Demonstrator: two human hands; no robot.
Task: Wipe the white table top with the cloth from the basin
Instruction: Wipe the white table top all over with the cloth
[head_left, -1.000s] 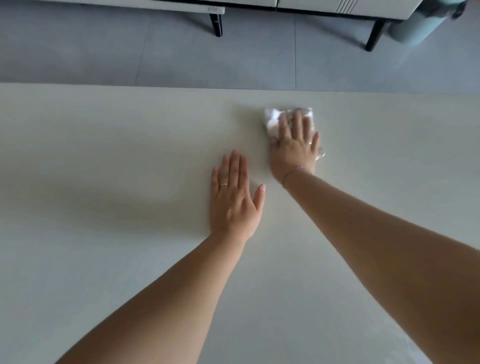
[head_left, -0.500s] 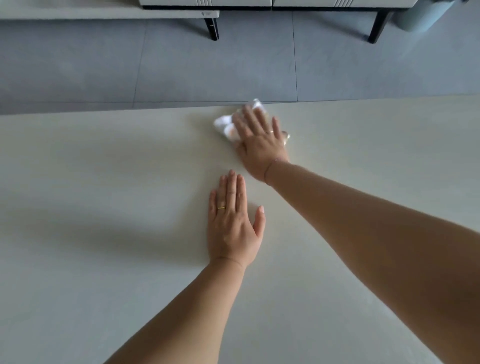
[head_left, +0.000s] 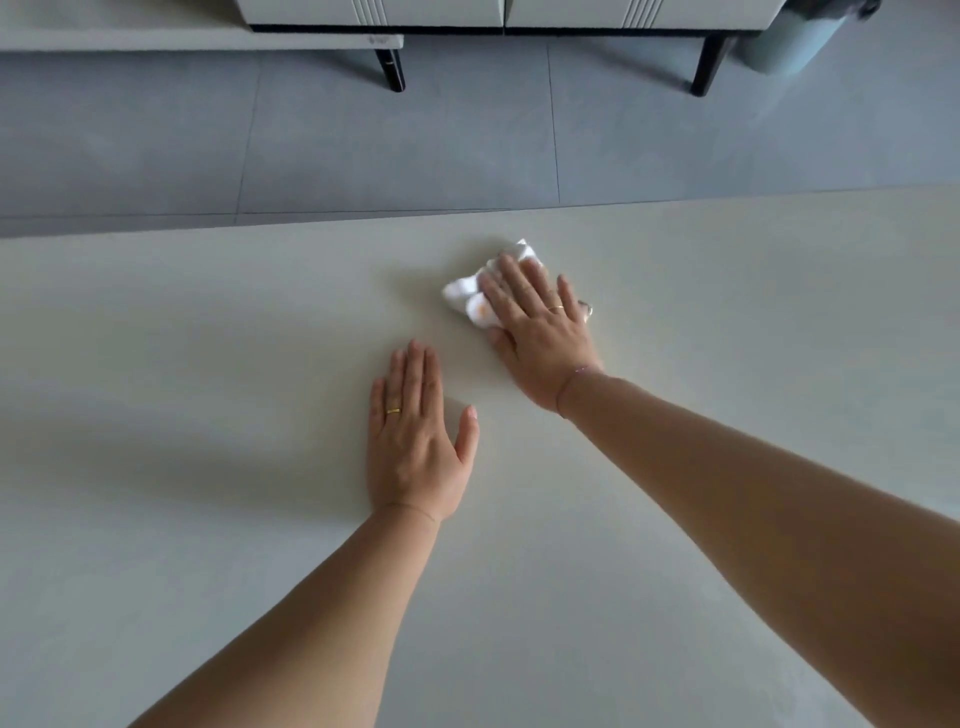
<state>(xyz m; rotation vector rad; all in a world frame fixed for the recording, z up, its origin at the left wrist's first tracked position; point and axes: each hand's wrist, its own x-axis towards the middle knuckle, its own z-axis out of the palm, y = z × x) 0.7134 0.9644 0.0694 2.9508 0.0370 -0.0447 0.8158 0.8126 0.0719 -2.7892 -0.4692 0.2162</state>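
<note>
The white table top (head_left: 208, 519) fills most of the view. A crumpled white cloth (head_left: 470, 296) lies on it near the far edge, a little right of centre. My right hand (head_left: 540, 332) presses flat on the cloth with straight fingers, covering most of it; only its left and far parts show. My left hand (head_left: 415, 441) rests flat on the bare table, nearer to me and left of the cloth, fingers together. The basin is out of view.
Beyond the table's far edge (head_left: 467, 210) is a grey tiled floor (head_left: 395, 140). A low white cabinet with black legs (head_left: 706, 62) stands at the back, and a pale green bin (head_left: 789, 41) is at the top right.
My right hand has slid the cloth leftward along the far part of the table and then a little back toward me. My left hand has stayed flat in place.
</note>
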